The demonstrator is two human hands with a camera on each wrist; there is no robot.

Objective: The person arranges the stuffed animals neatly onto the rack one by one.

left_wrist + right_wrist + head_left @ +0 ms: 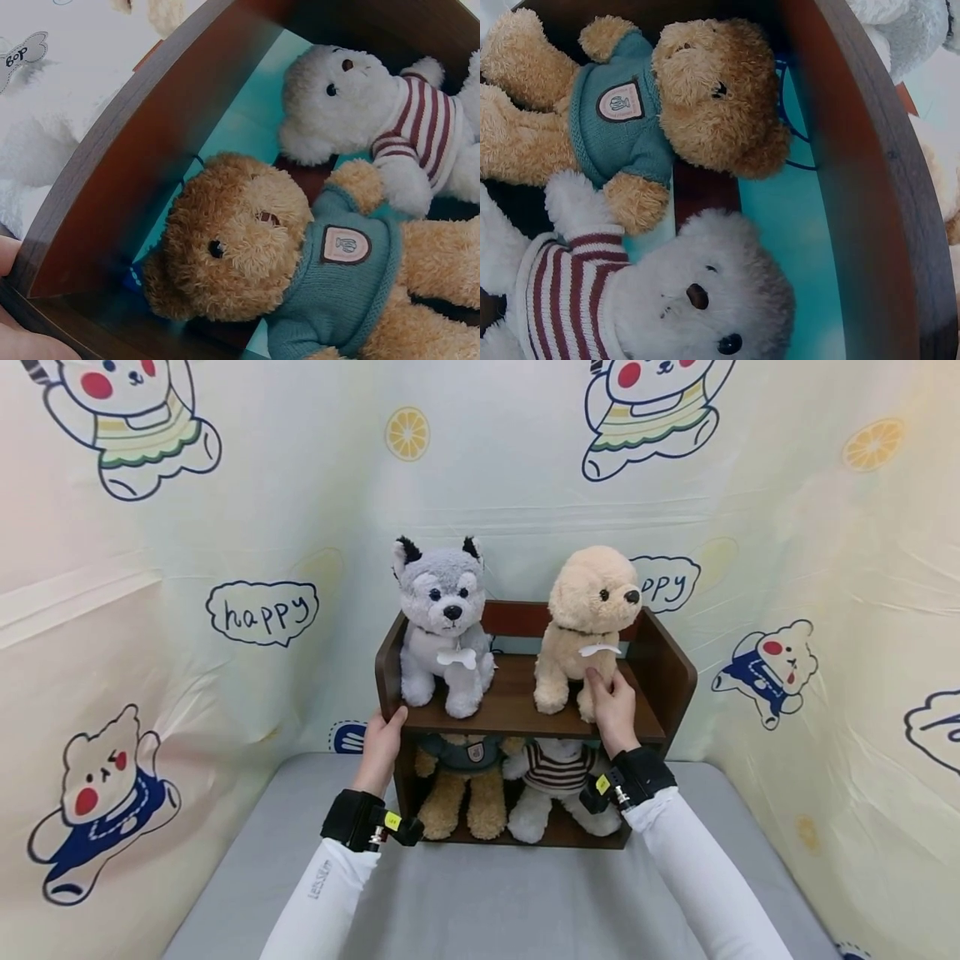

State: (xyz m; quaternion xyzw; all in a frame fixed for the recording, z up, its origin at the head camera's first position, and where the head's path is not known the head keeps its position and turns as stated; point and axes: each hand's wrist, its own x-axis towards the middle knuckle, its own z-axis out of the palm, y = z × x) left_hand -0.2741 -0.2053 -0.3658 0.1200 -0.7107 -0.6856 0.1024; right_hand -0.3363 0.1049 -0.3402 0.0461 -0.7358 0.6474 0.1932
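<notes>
A dark brown two-tier shelf stands before me. My left hand grips its left side panel, with the thumb at the front edge. On the top board at left sits a grey plush husky with a bone-shaped tag. Toward the right of that board is a cream plush dog, head turned right. My right hand pinches its front leg just under the white tag. Below sit a brown teddy bear in a teal sweater and a white teddy bear in a striped shirt.
The shelf stands on a grey table, close to a printed curtain that hangs behind and at both sides. Raised side panels and a low back rail bound the top board.
</notes>
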